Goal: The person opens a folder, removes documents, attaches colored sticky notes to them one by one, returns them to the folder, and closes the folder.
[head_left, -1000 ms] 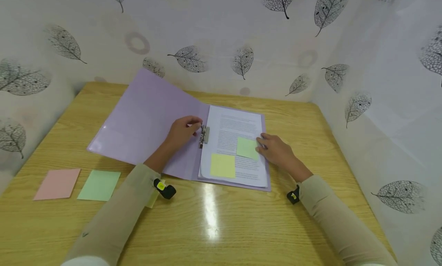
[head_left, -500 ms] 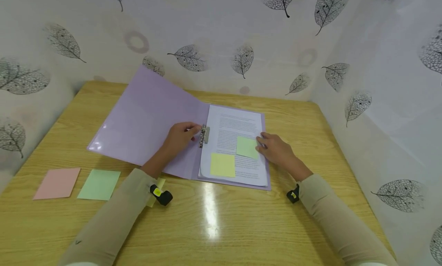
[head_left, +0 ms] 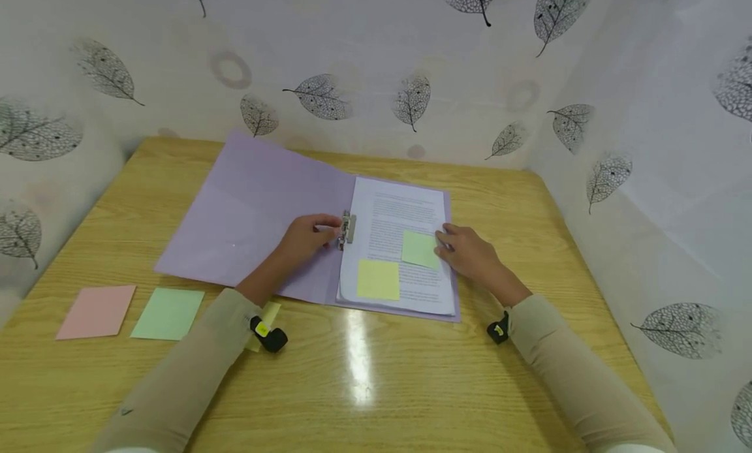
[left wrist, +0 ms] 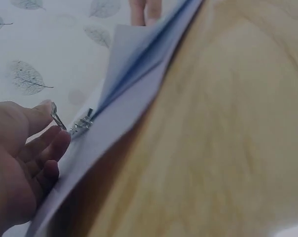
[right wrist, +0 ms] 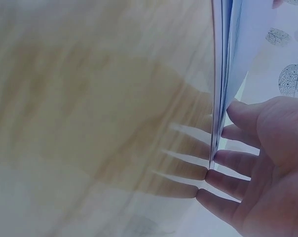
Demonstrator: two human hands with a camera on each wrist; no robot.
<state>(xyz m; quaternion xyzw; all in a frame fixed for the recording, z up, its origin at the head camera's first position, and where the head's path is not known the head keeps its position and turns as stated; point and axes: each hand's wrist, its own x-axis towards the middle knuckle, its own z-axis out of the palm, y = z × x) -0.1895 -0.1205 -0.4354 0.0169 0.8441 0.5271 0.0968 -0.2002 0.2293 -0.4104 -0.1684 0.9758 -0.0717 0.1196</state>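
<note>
A purple folder (head_left: 258, 198) lies spread on the table, with a stack of printed sheets (head_left: 384, 202) on its right side. At the spine sits a metal clip (head_left: 346, 230). My left hand (head_left: 302, 244) is at this clip; in the left wrist view its thumb and index finger pinch the clip's thin metal lever (left wrist: 57, 117). My right hand (head_left: 470, 254) rests at the right edge of the sheets, its thumb against the paper edge and its other fingertips on the table in the right wrist view. A green sticky note (head_left: 420, 249) and a yellow sticky note (head_left: 378, 280) lie on the top sheet.
Left of the folder, a pink sticky note (head_left: 96, 312) and another green sticky note (head_left: 168, 314) lie on the wooden table (head_left: 411, 381). A second yellow note (head_left: 269, 314) is partly hidden under my left wrist. Leaf-patterned cloth (head_left: 364, 42) stands behind and beside the table.
My left hand has moved slightly down towards me at the clip, with its lever. The folder's left cover has sunk lower and flatter. My right hand has stayed in place.
</note>
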